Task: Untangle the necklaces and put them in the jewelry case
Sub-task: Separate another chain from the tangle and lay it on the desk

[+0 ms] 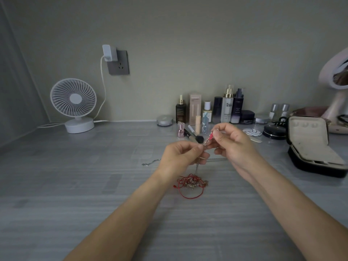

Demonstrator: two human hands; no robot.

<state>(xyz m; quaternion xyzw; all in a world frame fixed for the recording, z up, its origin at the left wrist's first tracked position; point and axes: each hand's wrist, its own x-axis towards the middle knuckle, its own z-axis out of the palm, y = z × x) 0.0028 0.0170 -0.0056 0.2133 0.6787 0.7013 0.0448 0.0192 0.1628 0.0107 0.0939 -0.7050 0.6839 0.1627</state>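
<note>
The grey table [75, 194] is carrying everything. A white fan [73, 104] is standing at its far left, near the wall. The black jewelry case [310, 147] is sitting open at the right, its lid standing upright and showing a pale lining. Both hands are hovering above the middle of the table. The left hand [180, 157] is closing its grip on a thin silver chain [196, 167], pinching it between thumb and forefinger. The right hand [233, 146] is pinching a small pink pendant [211, 136] at the chain's upper end. The chain is hanging from the left hand down to a tangle of necklaces [190, 182], red cord and silver, lying on the table between the wrists. A short loose chain [150, 163] is lying left of the left hand, well apart from the case.
</note>
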